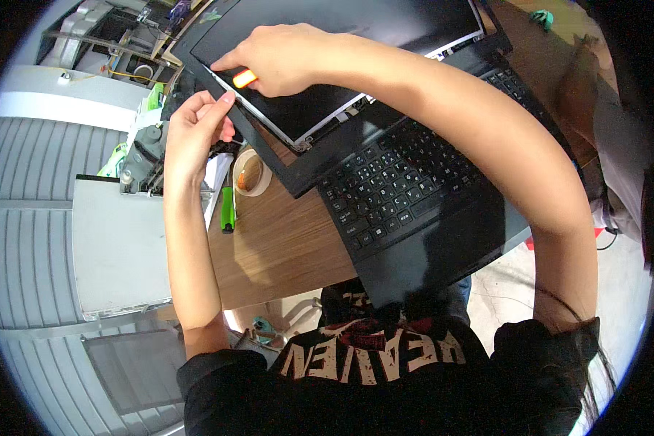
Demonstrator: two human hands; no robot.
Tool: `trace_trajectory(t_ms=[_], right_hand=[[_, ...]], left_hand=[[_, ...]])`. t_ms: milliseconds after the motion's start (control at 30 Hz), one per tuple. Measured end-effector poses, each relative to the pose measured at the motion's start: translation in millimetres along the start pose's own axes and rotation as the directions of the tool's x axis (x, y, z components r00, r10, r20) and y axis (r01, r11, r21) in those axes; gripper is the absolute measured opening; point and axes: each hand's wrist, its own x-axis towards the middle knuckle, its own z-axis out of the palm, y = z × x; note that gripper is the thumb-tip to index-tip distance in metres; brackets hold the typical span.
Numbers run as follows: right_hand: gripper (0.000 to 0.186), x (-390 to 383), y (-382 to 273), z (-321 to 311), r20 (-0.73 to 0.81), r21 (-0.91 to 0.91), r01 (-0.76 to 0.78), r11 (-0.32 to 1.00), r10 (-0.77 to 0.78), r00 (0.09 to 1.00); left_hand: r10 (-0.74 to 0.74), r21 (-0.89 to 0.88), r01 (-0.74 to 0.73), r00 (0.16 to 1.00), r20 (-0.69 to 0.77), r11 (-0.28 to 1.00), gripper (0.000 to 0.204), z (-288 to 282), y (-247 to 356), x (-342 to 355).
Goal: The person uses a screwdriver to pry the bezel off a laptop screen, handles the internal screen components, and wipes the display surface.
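A black laptop (414,211) lies open on the wooden table (269,254), with the frame around its screen (276,167) partly separated and metal hinges showing. My right hand (269,62) reaches across the screen from the right, its index finger on the left edge of the frame and its other fingers curled round a small yellow-orange object (245,78). My left hand (200,123) pinches that same left edge a little lower, thumb and forefinger together on the frame.
A green-handled screwdriver (228,211) and a round tub (263,182) lie left of the laptop, beside dark equipment (145,152) and a grey panel (120,247). A small teal item (541,18) is at the back right, near another person's arm (585,73).
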Motion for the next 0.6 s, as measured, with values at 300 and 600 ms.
trace_trajectory(t_ms=[300, 600], right_hand=[[0.013, 32.9, 2.1, 4.8, 0.361, 0.539, -0.391, 0.746, 0.215, 0.907], [0.026, 87.3, 9.1, 33.8, 0.411, 0.526, -0.517, 0.675, 0.331, 0.849]], left_hand=[[0.002, -0.004, -0.002, 1.0, -0.006, 1.0, 0.018, 5.6, 3.1, -2.1], [0.031, -0.054, -0.031, 1.0, 0.005, 0.998, 0.018, 11.2, 3.8, -4.8]])
